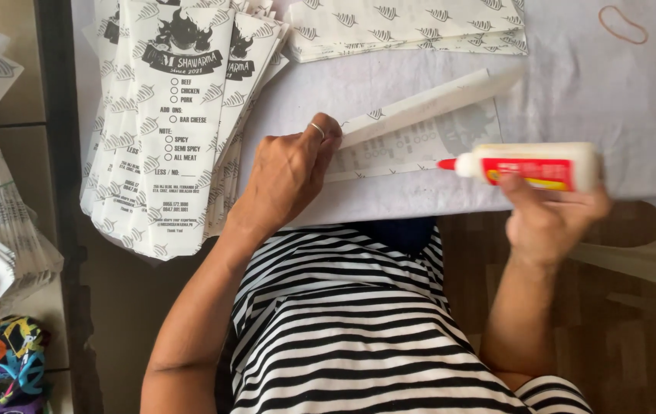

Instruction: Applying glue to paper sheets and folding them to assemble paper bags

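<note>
On the white table (573,69), left hand (286,172) pins a folded paper bag (420,126); right hand (554,218) clasps a white red-labelled glue bottle (531,165).

My right hand (554,218) and the glue bottle (531,165) it grips are smeared by motion, so I cannot make out the label, and my palm hides the bottle's underside. My left hand (290,172) covers the near end of the folded paper bag (420,126), and my fingertips there are tucked out of sight, perhaps under the flap. The stack of printed bags (167,115) runs off the top edge, as does the second pile (412,27).
</note>
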